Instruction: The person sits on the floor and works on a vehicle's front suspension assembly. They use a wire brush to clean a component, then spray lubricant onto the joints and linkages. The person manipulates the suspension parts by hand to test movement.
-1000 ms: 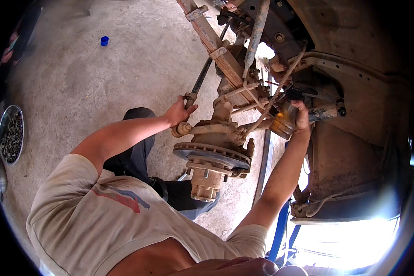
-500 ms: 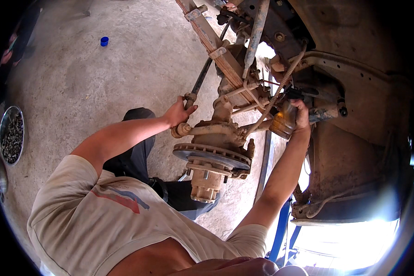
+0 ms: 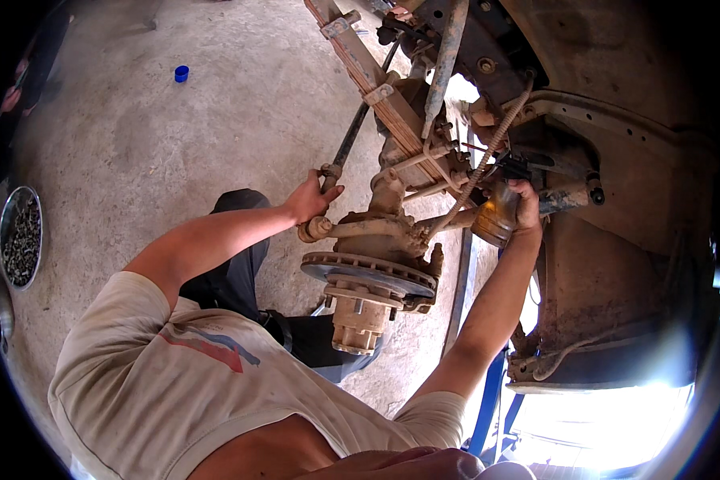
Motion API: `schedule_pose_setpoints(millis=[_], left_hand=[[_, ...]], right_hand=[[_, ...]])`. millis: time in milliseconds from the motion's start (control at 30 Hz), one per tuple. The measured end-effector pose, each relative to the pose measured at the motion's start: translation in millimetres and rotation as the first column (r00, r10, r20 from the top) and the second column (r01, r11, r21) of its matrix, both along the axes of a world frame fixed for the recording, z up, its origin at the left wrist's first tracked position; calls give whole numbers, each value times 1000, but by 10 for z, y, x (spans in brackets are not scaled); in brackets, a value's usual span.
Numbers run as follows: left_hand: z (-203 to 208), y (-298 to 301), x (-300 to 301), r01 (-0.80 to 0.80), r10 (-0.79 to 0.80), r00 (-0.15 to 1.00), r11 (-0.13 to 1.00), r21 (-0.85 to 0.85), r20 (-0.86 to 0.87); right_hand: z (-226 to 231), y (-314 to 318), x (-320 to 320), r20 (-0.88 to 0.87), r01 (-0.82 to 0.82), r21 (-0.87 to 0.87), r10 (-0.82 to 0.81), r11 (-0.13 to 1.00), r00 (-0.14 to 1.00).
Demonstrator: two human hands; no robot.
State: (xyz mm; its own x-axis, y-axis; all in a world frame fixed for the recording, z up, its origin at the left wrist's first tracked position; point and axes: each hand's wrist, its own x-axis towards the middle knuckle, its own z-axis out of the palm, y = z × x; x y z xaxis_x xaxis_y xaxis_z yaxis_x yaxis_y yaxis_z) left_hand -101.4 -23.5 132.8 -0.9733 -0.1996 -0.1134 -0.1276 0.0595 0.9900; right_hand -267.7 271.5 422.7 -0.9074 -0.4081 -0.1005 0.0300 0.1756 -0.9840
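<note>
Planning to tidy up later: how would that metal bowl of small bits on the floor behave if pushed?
The metal bowl looks heaped with small dark hardware, so probably heavy for its size. Its rounded wall might tip and spill it, and the rough concrete floor would likely resist sliding.

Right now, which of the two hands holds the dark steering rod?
The left hand grips the dark rod. The right hand instead holds a dusty cylindrical part further right.

Stained concrete floor, blue cap, metal bowl, glaring daylight lower right.
</note>
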Motion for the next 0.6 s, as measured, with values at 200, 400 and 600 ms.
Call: schedule_pose_setpoints(millis=[200, 400, 600], left_hand=[[-42, -4, -8, -17, 17, 1000, 1000, -18, -17], [-37, 7, -9, -26, 25, 999, 999, -27, -27], [-21, -3, -4, -17, 17, 1000, 1000, -14, -8]], right_hand=[[12, -35, 12, 50, 33, 42, -35, 999, 998], [15, -65, 55, 37, 111, 71, -114, 991, 993], [53, -97, 134, -18, 108, 88, -106, 990, 994]])
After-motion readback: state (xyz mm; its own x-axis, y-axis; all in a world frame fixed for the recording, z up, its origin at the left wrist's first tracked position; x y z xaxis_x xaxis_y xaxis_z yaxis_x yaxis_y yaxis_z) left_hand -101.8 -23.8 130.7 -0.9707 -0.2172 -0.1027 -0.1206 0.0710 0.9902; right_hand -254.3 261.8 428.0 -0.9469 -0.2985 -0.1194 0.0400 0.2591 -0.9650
